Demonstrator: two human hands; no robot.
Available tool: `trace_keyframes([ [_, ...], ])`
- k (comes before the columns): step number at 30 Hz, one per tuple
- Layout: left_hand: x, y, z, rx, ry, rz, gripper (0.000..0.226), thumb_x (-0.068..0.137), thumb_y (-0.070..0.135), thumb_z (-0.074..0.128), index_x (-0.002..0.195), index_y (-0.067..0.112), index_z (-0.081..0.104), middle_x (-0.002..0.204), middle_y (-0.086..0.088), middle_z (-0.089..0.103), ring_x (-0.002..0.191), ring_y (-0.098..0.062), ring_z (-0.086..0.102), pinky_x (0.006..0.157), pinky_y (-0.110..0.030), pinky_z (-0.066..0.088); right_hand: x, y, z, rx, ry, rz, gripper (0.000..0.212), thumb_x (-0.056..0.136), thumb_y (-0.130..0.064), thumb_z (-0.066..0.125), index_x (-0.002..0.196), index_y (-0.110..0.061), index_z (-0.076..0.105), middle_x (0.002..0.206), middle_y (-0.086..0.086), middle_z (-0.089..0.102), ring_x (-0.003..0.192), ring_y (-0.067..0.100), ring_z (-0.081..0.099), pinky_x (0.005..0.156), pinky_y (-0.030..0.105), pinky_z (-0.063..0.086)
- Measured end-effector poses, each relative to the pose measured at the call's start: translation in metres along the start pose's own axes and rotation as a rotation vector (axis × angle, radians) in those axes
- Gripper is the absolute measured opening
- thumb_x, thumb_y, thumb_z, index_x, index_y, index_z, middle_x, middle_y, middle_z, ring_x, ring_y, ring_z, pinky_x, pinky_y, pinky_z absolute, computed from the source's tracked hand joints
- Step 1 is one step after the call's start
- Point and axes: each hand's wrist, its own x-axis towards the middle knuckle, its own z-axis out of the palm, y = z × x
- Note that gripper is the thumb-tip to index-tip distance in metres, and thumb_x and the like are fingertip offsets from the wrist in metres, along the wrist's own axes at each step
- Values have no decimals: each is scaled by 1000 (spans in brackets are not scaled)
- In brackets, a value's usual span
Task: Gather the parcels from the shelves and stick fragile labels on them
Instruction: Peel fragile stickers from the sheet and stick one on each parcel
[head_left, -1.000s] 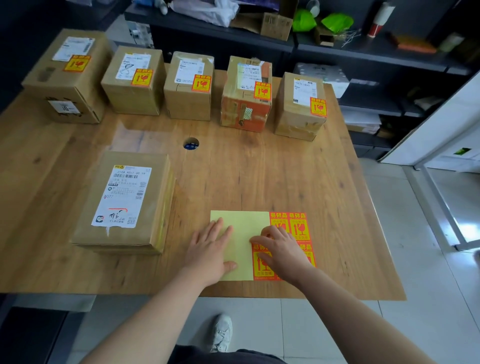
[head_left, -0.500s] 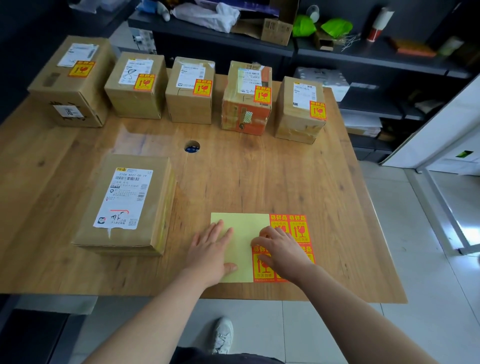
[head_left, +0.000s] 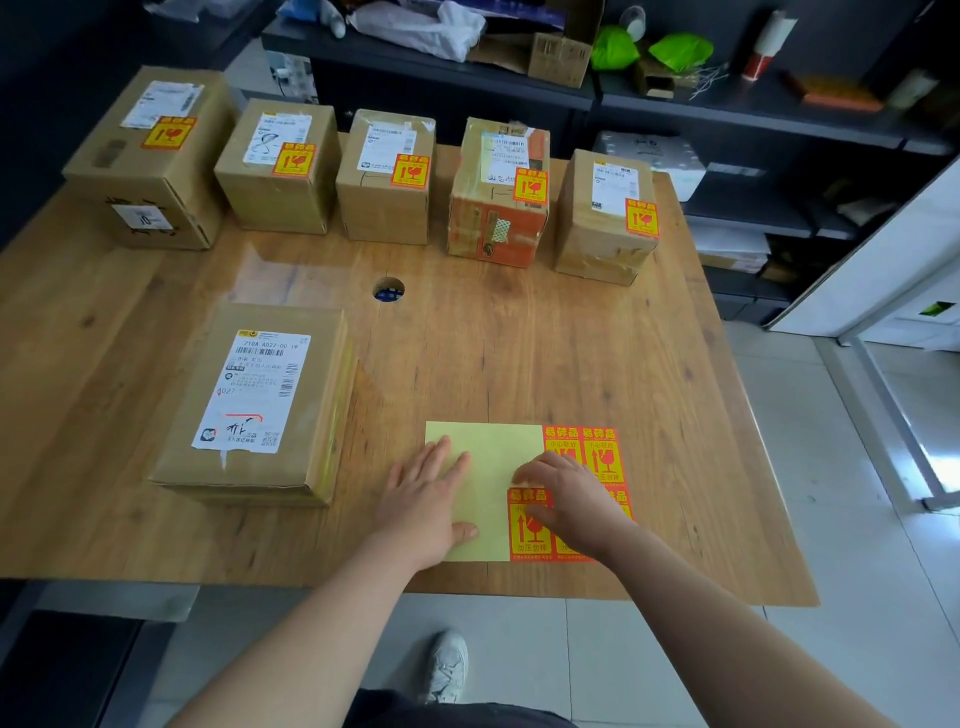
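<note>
So, left hand (head_left: 426, 501): flat, pressing down the label sheet (head_left: 488, 457)
Right hand (head_left: 569, 499): fingers curled, pinching a fragile label (head_left: 527, 535)
Label sheet: worktop (head_left: 519, 338) front edge
Unlabelled parcel (head_left: 249, 400): just left of the sheet

Six parcels (head_left: 249, 400), one label sheet (head_left: 491, 452)

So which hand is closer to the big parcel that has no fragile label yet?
Left. The left hand lies just right of the parcel; the right hand is farther right, on the stickers.

label sheet (head_left: 491, 460) partly under right hand (head_left: 574, 501) | shipping label (head_left: 254, 389) fine print illegible | shelf (head_left: 737, 106) cropped top
</note>
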Motion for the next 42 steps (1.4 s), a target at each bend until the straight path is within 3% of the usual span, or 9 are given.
trace_keyframes([
  [3, 0, 0, 0, 3, -1, -2, 90, 86, 58, 52, 150, 33, -6, 157, 3, -20, 144, -18, -15, 115, -45, -4, 4, -3, -2, -48, 7, -20, 29, 93, -33, 56, 122, -36, 56, 123, -7, 51, 113, 16, 46, 97, 34, 37],
  [7, -1, 1, 0, 7, -1, -7, 90, 86, 58, 52, 150, 34, -6, 157, 3, -20, 144, -19, -15, 115, -46, -4, 6, -3, -1, -87, -3, -64, 18, 92, -34, 55, 108, -32, 65, 118, -7, 53, 110, 16, 47, 94, 34, 36],
  [12, -1, 1, 0, 15, -1, -6, 90, 85, 59, 52, 150, 34, -7, 157, 3, -21, 144, -19, -15, 114, -46, -5, 10, -2, -8, -2, 29, -38, 19, 90, -31, 60, 107, -30, 67, 107, -9, 60, 94, 13, 57, 81, 30, 49],
  [17, -2, 0, 0, 20, 1, -1, 88, 86, 59, 50, 150, 34, -5, 157, 3, -20, 144, -18, -15, 115, -46, -4, 19, -9, -12, -74, 25, -114, 17, 90, -31, 60, 102, -28, 71, 101, -10, 64, 88, 13, 60, 71, 28, 50],
  [26, -1, 0, 2, 18, 3, -6, 90, 85, 59, 52, 150, 33, -5, 157, 3, -20, 144, -17, -15, 115, -45, -5, 22, -14, -6, -211, 25, -163, 25, 98, -25, 42, 107, -20, 64, 105, -1, 61, 97, 19, 55, 80, 33, 42],
  [31, 0, -1, 2, 19, -8, -4, 91, 85, 61, 51, 150, 33, -6, 157, 3, -21, 144, -18, -15, 115, -46, -5, 14, -3, -13, 117, -23, 27, 16, 94, -23, 51, 102, -19, 65, 104, -4, 62, 89, 15, 59, 72, 28, 48],
  [34, -1, 0, 1, 16, -11, -3, 91, 85, 60, 51, 150, 33, -6, 157, 2, -20, 144, -18, -15, 115, -46, -4, 9, 1, -15, 233, -6, 23, 21, 93, -18, 53, 110, -23, 64, 102, -6, 62, 90, 11, 59, 75, 26, 50],
  [37, -1, 0, 1, 12, -12, -4, 91, 85, 60, 51, 150, 33, -6, 157, 2, -20, 144, -19, -15, 115, -47, -3, 12, -4, -12, 106, -39, -27, 25, 91, -24, 57, 113, -31, 65, 104, -8, 55, 89, 11, 55, 74, 26, 46],
  [42, -1, 0, -1, 21, -20, 1, 90, 85, 61, 50, 149, 33, -6, 157, 2, -20, 144, -19, -14, 115, -47, -4, 17, -11, -13, -15, -45, -41, 13, 90, -28, 57, 98, -29, 68, 105, -6, 56, 92, 16, 56, 81, 36, 46],
])
